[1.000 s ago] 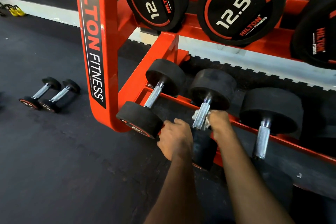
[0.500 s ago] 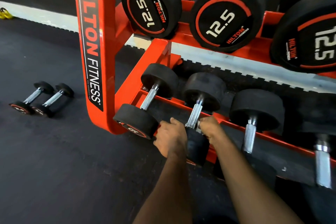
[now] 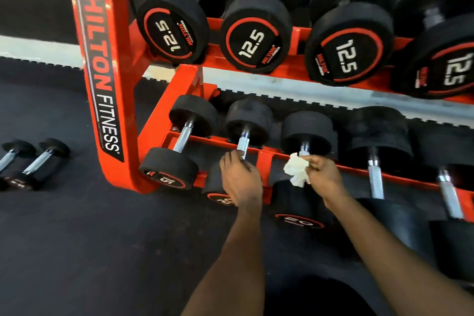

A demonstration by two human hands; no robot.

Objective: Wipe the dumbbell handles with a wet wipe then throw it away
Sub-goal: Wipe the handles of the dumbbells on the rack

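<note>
Several black dumbbells with chrome handles lie on the bottom shelf of an orange rack (image 3: 164, 115). My left hand (image 3: 241, 181) grips the lower part of the second dumbbell's handle (image 3: 243, 143). My right hand (image 3: 323, 174) pinches a crumpled white wet wipe (image 3: 297, 172) and holds it against the third dumbbell's handle (image 3: 304, 152), just below that dumbbell's far head. The near head of the third dumbbell (image 3: 297, 209) shows a red ring below the wipe. Most of the third handle is hidden by the wipe and my hand.
The first dumbbell's handle (image 3: 182, 139) lies left of my hands; two more handles (image 3: 375, 179) lie to the right. Larger 12.5 dumbbells (image 3: 252, 41) fill the shelf above. Two small dumbbells (image 3: 38, 161) lie on the black floor at the left, beyond the rack's upright (image 3: 102, 72).
My right hand has moved with the wipe from the second dumbbell's handle to the third one. My left hand stays at the second dumbbell. The view has shifted right and up.
</note>
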